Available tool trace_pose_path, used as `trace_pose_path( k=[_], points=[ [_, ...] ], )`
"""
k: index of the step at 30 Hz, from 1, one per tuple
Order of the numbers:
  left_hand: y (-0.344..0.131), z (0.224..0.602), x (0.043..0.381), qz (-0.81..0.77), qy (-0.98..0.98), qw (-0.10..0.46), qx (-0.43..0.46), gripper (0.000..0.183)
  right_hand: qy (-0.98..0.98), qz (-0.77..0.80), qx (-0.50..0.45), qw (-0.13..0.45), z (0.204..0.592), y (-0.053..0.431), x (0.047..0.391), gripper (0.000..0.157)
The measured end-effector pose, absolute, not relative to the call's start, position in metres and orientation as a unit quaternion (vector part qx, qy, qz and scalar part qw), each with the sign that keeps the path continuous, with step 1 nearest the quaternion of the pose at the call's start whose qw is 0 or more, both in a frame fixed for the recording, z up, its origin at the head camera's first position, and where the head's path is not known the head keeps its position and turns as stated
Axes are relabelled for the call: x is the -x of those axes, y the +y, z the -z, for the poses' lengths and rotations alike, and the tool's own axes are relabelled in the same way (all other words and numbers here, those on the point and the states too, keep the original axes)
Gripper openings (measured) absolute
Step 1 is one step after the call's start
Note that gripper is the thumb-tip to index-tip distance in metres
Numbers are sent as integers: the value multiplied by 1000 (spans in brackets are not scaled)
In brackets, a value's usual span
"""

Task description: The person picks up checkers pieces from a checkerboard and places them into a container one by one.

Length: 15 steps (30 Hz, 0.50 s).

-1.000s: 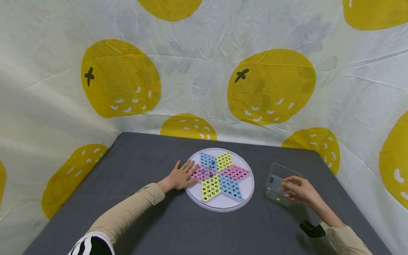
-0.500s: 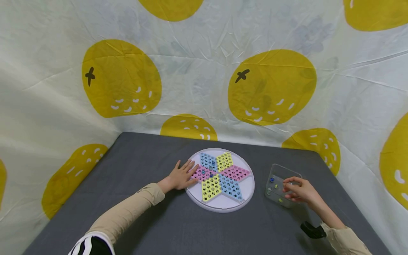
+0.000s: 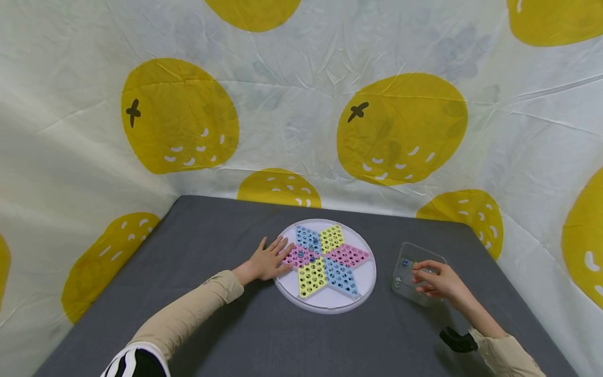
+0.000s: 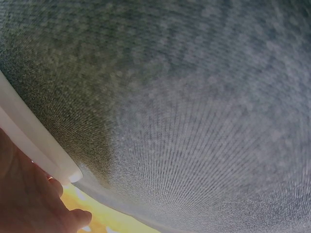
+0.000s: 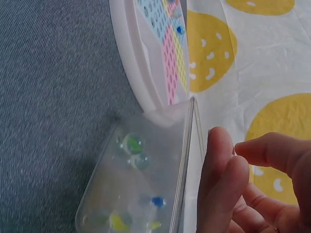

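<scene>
A round white Chinese checkers board (image 3: 287,296) with a star of blue, yellow and pink holed sections lies mid-table. My left hand (image 3: 270,259) rests with spread fingers on its left rim. Several blue and clear marbles (image 3: 312,259) sit in its holes. My right hand (image 3: 440,283) is over a clear plastic box (image 3: 400,298) right of the board, fingers loosely bent and thumb near the fingertips. No marble shows between them in the right wrist view. Inside the box lie a blue marble (image 5: 158,201), yellow marbles (image 5: 119,221) and green-swirled clear marbles (image 5: 133,143).
A dark grey cloth (image 3: 301,345) covers the table. White fabric with yellow fruit prints (image 3: 400,128) hangs behind and at both sides. A black strap (image 3: 457,340) is at the right wrist.
A yellowish marble at my right fingertips one second ago was let go into the box. The right hand then shifted slightly left, and marbles in the box rolled. The left hand has not moved.
</scene>
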State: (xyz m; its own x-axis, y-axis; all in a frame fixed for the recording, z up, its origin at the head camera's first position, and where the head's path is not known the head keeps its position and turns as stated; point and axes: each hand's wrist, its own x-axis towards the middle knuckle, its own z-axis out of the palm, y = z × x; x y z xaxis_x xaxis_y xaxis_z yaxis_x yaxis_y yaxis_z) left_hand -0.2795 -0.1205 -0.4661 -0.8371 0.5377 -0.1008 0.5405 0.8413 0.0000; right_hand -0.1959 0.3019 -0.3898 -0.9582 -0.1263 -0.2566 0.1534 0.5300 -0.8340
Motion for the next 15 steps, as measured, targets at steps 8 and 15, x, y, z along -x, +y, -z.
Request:
trace_pose_path(
  k=[8, 15],
  points=[
    [-121, 466, 280, 14, 957, 49, -284, 65, 859, 492, 4, 145, 388, 287, 198, 45],
    [-122, 467, 281, 20, 958, 53, -281, 66, 855, 499, 15, 145, 391, 272, 202, 42]
  ],
)
